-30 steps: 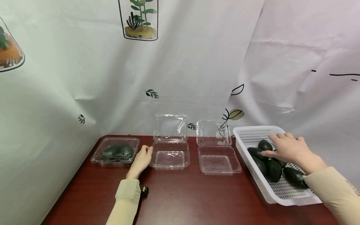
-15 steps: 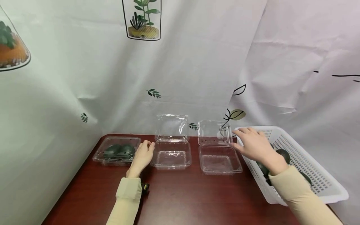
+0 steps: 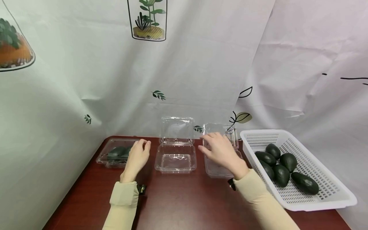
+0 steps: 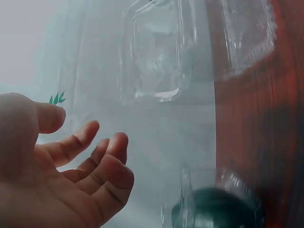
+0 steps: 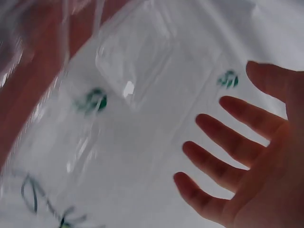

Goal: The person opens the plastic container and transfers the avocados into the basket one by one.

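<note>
Where the dark red worktop (image 3: 184, 201) runs to its far left corner under a pale cloth (image 3: 201, 64) printed with plants, I see a see-through lidded box (image 3: 120, 142), its cover down over some dark green avocados (image 3: 116, 153) that are partly hidden from me. Just at the right end of that box is the person's left hand (image 3: 138, 156), coming from a rolled cream sleeve (image 3: 122, 198). Its fingers are loosely bent, the thumb stands apart from them, and it has hold of nothing; from the left wrist I see the fingers apart from the plastic.

Next to the right, near the middle of the far side, sits a second box (image 3: 176, 169), see-through too, its raised lid (image 3: 177, 129) standing up at the far edge in front of the cloth.

Further right, the right hand (image 3: 221, 150) hangs in front of a third box (image 3: 218, 172), hiding much of it from the head view. That hand is spread wide, fingers well separated, and it grips nothing. Behind it I can make out the third box's upturned lid (image 3: 211, 128), also at the far edge.

At the right end stands a white slatted basket (image 3: 316, 207). Six loose avocados (image 3: 281, 175) lie inside: five are grouped toward its left side, and one long one rests just to their right, at the near end.
</note>
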A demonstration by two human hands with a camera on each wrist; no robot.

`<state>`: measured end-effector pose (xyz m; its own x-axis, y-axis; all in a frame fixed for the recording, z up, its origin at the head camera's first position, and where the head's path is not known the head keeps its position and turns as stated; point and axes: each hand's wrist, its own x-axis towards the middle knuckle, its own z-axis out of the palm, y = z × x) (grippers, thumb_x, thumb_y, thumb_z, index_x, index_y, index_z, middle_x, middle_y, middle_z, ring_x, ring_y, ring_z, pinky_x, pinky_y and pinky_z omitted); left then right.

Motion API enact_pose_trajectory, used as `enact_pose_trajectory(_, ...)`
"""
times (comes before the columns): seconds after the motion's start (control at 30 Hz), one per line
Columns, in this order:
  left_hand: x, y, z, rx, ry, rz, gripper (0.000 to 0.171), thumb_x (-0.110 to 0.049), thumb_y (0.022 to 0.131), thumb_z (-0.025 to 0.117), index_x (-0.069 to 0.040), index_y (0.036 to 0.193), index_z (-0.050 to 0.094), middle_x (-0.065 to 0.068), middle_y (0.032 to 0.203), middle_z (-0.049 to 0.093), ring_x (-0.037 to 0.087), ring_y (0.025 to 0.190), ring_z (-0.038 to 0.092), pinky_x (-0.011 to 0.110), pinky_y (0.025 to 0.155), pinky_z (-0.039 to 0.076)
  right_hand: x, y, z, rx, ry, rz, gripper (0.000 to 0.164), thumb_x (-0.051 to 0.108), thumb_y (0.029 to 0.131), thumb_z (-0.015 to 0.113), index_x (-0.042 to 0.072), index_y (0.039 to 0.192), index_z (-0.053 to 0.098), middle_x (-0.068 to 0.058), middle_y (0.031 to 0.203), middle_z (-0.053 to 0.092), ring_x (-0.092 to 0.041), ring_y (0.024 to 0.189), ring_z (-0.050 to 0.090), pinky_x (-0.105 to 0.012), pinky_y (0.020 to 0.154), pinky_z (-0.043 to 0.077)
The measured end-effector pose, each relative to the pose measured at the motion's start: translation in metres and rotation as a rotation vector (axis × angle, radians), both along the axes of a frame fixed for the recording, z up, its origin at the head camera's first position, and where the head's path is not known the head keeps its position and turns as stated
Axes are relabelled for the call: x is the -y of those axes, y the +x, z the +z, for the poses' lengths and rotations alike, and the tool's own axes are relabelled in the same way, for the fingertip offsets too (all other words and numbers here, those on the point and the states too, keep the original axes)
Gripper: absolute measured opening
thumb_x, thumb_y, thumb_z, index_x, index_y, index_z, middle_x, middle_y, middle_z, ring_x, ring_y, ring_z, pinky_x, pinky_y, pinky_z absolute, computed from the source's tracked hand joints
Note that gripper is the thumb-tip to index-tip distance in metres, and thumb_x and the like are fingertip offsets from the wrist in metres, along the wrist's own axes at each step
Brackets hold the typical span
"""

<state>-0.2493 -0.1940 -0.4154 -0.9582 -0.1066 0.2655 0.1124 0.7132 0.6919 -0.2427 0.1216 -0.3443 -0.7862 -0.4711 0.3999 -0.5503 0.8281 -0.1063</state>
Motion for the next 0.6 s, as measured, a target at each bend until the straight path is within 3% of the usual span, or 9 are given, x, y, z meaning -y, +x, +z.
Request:
enact_pose_trajectory(0.27,0.022,0.005,0.006,-0.041,-0.015,-0.004,0.035,-0.030,0.105,0.042,-0.001,0.111,0.060,0.017,0.105,0.055,0.033,0.090,0.053,0.048,0.078,0.042,0.057,-0.002,-0.013,-0.007,-0.090,0.083,0.034,0.032,0.094,0.064,0.011,0.121,0.066,-0.006,0.119,0.066,-0.027,0.112,0.058,-0.050,0.089,0.046)
enact_pose_trajectory(0.6,0.053,0.019,0.000,-0.086,-0.073,-0.010,0.041,-0.033,0.106,0.040,0.003,0.113,0.059,0.021,0.106,0.054,0.035,0.091,0.053,0.050,0.077,0.042,0.120,0.000,-0.040,0.053,-0.153,0.143,0.032,0.032,0.095,0.060,0.015,0.122,0.065,-0.001,0.117,0.066,-0.022,0.108,0.059,-0.043,0.089,0.047)
